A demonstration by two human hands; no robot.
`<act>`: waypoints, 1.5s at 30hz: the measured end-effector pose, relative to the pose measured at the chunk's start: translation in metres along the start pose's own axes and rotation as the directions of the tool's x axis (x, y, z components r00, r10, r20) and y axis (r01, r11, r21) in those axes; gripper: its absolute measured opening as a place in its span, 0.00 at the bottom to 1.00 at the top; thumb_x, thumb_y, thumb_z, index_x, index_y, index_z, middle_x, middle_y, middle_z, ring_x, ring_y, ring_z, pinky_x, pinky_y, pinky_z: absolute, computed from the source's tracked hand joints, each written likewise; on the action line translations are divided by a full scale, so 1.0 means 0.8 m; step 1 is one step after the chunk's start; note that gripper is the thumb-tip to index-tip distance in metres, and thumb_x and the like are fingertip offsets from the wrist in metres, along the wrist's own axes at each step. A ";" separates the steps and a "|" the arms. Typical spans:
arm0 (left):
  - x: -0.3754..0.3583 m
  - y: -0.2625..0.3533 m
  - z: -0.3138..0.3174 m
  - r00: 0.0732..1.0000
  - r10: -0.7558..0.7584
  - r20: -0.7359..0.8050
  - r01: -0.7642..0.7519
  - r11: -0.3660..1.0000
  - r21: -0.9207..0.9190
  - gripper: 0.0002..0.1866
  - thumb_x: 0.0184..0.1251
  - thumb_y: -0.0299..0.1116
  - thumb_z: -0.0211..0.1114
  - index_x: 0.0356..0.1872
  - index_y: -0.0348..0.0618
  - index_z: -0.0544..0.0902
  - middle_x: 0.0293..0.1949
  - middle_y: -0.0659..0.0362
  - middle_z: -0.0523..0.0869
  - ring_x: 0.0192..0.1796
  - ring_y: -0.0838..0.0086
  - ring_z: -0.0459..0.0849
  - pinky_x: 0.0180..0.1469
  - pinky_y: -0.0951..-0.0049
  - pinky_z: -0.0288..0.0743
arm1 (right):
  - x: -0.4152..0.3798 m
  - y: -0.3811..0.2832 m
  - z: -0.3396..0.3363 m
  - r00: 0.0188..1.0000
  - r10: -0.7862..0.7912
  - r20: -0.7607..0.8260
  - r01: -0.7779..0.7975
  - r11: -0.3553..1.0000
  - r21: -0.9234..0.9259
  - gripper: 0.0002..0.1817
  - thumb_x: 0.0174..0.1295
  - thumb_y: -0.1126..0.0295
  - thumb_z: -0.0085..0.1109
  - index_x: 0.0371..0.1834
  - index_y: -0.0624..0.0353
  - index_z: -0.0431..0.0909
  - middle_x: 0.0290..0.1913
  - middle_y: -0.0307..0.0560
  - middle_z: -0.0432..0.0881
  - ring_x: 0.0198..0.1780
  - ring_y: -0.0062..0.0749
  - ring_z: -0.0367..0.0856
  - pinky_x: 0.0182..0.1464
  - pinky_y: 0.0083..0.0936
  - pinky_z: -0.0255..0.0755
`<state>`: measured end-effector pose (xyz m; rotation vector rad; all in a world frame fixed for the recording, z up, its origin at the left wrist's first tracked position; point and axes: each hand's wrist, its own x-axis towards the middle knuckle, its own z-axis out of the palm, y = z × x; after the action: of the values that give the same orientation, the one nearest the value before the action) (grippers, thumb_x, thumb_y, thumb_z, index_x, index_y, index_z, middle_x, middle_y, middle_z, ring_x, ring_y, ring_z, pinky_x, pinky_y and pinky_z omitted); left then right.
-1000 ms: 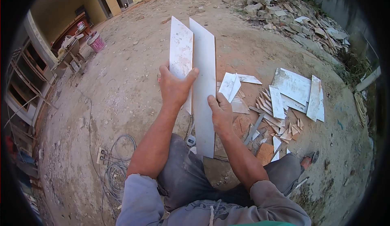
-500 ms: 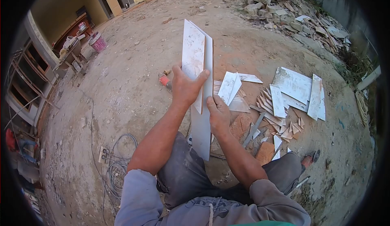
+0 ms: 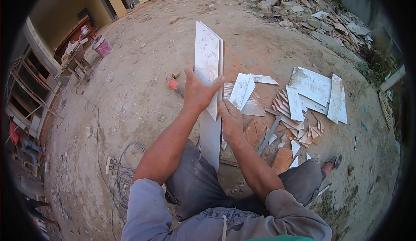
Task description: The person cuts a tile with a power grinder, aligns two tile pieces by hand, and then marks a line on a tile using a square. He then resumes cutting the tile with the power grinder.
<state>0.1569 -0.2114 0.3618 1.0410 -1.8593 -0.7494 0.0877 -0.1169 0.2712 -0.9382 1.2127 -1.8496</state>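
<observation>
Two or more white tile strips [image 3: 206, 50] with slanted ends stand upright before me, one against another. My left hand [image 3: 200, 88] is wrapped round their middle, thumb on the right edge. Lower on the right edge, my right hand [image 3: 232, 122] grips the strips with closed fingers. A longer strip [image 3: 210, 143] reaches down between my knees. To the right on the ground lie cut white tile pieces [image 3: 294, 103], larger tiles [image 3: 312, 85] and a grey metal bar [image 3: 269, 135].
An orange-tipped power tool [image 3: 174, 85] lies left of the tiles. A socket block [image 3: 110, 165] with coiled cable [image 3: 125, 180] is at lower left. Rubble [image 3: 303, 16] is piled at upper right. A pink bucket [image 3: 101, 46] stands at upper left; another person [image 3: 26, 143] is at far left.
The held strips have come closer together, narrowing the gap between them. The lower strip has shifted slightly left. Both hands keep their hold.
</observation>
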 end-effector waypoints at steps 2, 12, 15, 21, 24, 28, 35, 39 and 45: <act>-0.001 -0.002 -0.001 1.000 -0.008 0.012 0.008 1.000 0.015 0.52 0.48 0.54 0.79 0.63 0.26 0.61 0.54 0.35 0.77 0.57 0.53 0.80 0.59 0.60 0.75 | 0.002 0.007 0.000 0.999 0.042 0.005 -0.042 0.997 0.068 0.14 0.78 0.62 0.46 0.42 0.60 0.78 0.33 0.33 0.75 0.35 0.15 0.70 0.39 0.17 0.66; -0.003 -0.007 -0.004 1.000 0.025 0.006 -0.026 0.999 0.037 0.53 0.49 0.53 0.79 0.64 0.25 0.60 0.56 0.33 0.76 0.58 0.50 0.79 0.61 0.59 0.73 | 0.001 0.023 0.006 0.991 0.123 0.050 -0.133 0.946 0.294 0.15 0.77 0.61 0.47 0.40 0.60 0.78 0.34 0.32 0.73 0.38 0.16 0.67 0.43 0.19 0.64; -0.002 -0.007 -0.004 0.999 0.037 0.006 -0.038 0.998 0.043 0.53 0.49 0.54 0.80 0.64 0.24 0.59 0.56 0.33 0.76 0.59 0.50 0.79 0.62 0.59 0.73 | 0.002 0.026 0.006 0.991 0.126 0.048 -0.134 0.960 0.246 0.16 0.77 0.61 0.47 0.37 0.60 0.77 0.32 0.31 0.70 0.37 0.16 0.64 0.42 0.19 0.62; -0.002 -0.006 -0.001 0.999 0.033 0.032 -0.035 0.997 0.070 0.54 0.50 0.54 0.79 0.64 0.23 0.58 0.55 0.33 0.76 0.59 0.49 0.79 0.60 0.59 0.73 | -0.003 0.018 0.006 0.984 0.168 0.057 -0.177 0.942 0.284 0.15 0.77 0.61 0.47 0.35 0.58 0.75 0.31 0.30 0.67 0.35 0.16 0.61 0.40 0.19 0.60; -0.004 -0.010 0.003 0.997 0.071 0.008 -0.072 0.993 0.094 0.53 0.51 0.53 0.79 0.63 0.23 0.59 0.55 0.32 0.76 0.59 0.49 0.79 0.60 0.59 0.73 | -0.003 0.014 0.006 0.983 0.175 0.057 -0.184 0.932 0.313 0.16 0.77 0.61 0.46 0.34 0.57 0.74 0.30 0.30 0.66 0.35 0.15 0.60 0.40 0.18 0.59; -0.003 -0.008 0.007 0.997 0.065 -0.036 -0.060 0.991 0.121 0.50 0.52 0.51 0.78 0.62 0.21 0.61 0.54 0.32 0.76 0.59 0.49 0.80 0.60 0.59 0.73 | -0.006 0.002 0.008 0.991 0.129 0.026 -0.132 0.973 0.189 0.15 0.75 0.59 0.51 0.41 0.61 0.78 0.32 0.31 0.70 0.36 0.15 0.64 0.39 0.18 0.61; -0.005 -0.004 0.010 1.000 0.000 -0.025 0.001 1.000 0.018 0.43 0.50 0.50 0.79 0.52 0.23 0.66 0.49 0.35 0.78 0.53 0.49 0.81 0.56 0.58 0.74 | -0.013 -0.001 0.011 0.999 0.034 -0.027 -0.035 0.998 -0.052 0.16 0.71 0.61 0.57 0.48 0.65 0.79 0.31 0.35 0.75 0.34 0.16 0.68 0.37 0.20 0.65; -0.004 -0.004 0.008 1.000 0.010 0.010 -0.010 0.999 0.031 0.48 0.51 0.54 0.78 0.59 0.23 0.64 0.51 0.35 0.79 0.54 0.53 0.82 0.56 0.61 0.76 | -0.007 0.007 -0.002 1.000 -0.011 0.005 0.011 0.999 -0.047 0.16 0.72 0.62 0.56 0.48 0.65 0.79 0.33 0.35 0.77 0.34 0.16 0.70 0.37 0.20 0.66; 0.005 -0.003 -0.001 0.998 0.066 0.017 -0.061 0.978 -0.198 0.36 0.67 0.58 0.64 0.56 0.30 0.73 0.49 0.42 0.82 0.51 0.58 0.84 0.54 0.61 0.76 | -0.002 0.008 -0.024 0.994 0.004 0.112 -0.027 0.978 0.207 0.19 0.71 0.61 0.56 0.55 0.68 0.77 0.44 0.40 0.82 0.42 0.18 0.77 0.45 0.19 0.71</act>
<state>0.1576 -0.2164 0.3620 0.8464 -1.7880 -0.8914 0.0729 -0.1092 0.2596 -0.8991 0.9363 -1.8453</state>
